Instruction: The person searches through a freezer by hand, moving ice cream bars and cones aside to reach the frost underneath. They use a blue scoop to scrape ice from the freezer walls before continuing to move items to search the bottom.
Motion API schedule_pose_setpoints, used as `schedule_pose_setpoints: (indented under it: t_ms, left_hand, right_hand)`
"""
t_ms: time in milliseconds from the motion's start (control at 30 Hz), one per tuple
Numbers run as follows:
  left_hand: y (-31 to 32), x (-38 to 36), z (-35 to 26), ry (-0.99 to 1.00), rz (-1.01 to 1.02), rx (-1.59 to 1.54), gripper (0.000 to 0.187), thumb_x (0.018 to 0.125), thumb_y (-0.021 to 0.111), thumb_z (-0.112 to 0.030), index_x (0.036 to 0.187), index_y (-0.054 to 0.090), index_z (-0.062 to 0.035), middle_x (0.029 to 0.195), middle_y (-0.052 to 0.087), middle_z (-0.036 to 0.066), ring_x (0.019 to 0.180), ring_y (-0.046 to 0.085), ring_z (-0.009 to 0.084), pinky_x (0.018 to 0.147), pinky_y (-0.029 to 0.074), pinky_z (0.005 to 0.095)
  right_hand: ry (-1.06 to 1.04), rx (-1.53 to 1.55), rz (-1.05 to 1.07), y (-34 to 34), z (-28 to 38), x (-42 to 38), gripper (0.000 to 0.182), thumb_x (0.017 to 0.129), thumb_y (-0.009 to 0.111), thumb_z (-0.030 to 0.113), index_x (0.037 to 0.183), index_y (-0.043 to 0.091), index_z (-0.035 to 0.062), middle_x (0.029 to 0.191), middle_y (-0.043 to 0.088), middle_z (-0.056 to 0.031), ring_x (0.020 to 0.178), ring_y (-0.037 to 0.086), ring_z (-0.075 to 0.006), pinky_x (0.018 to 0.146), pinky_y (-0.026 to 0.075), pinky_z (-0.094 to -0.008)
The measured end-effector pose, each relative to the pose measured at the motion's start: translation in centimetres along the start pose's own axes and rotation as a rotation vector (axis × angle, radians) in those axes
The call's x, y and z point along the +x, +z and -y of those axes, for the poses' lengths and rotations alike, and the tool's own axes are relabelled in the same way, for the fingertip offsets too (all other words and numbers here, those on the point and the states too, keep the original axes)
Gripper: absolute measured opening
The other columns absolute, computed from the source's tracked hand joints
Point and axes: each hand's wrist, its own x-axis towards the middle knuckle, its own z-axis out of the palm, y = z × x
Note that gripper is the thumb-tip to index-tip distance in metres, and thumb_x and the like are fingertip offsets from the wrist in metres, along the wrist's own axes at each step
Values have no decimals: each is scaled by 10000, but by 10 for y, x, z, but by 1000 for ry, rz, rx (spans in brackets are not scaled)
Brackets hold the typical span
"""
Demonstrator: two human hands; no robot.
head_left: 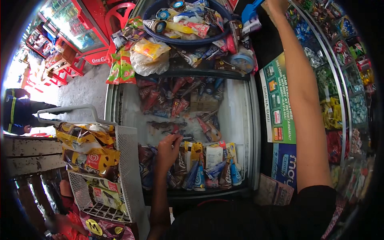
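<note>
My left hand (168,151) reaches into an open chest freezer (234,104), fingers bent and pressed together above the frosty floor; anything between them is hidden. Below it, wrapped ice cream cones (199,176) stand in a front row. More wrapped ice creams (176,96) lie at the far end beside a cardboard box (203,103). My right hand (276,6) is raised at the top edge, partly cut off, its fingers closed at the handle of a blue plastic tool with a flat head (250,15). Close to that tool is a dark blue basin (188,41) heaped with ice cream packs.
A white wire rack (129,168) with ice cream packs stands left of the freezer. A plastic bag (148,60) and a round tub (242,62) sit by the basin. Candy shelves (340,84) line the right. At left are a red drinks fridge (94,30) and people.
</note>
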Motion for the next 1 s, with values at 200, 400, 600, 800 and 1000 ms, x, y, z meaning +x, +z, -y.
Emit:
schedule_pose_setpoints:
  t_ms: [200,400,600,800,1000]
  left_hand:
    - [-5,-1,-6,-45,20,-5,129,835,592,-102,882,622,14,793,600,167,712,605,308,648,465,357]
    - [-12,11,-43,175,-107,57,427,769,668,-93,1171,532,-50,1165,508,170,990,526,305,829,435,376]
    - [17,14,-81,292,-146,75,955,617,804,-229,1396,266,-106,1377,280,214,1263,303,409,1010,324,450]
    - [50,22,-48,218,-36,230,840,560,652,-69,1336,341,-150,1295,349,190,1251,292,426,1010,277,518]
    - [66,55,-27,407,418,147,688,509,589,-14,1180,488,-127,1184,464,116,1187,392,348,970,329,477]
  right_hand:
    - [-51,243,67,-136,61,63,326,851,580,303,724,565,3,558,491,-122,522,517,-251,533,402,-386]
    - [232,756,113,-283,97,-5,254,818,638,243,747,614,1,583,588,-64,478,554,-106,446,420,-231]
    - [778,819,911,-329,102,-159,208,832,649,208,718,562,58,563,540,-9,434,525,-75,392,405,-204]
    - [1177,881,1142,-349,71,-225,158,855,613,185,853,580,30,683,604,-44,510,581,-113,446,457,-211]
    - [24,408,1728,-341,47,-225,413,763,670,216,1138,562,80,1000,620,-151,869,613,-306,761,473,-389]
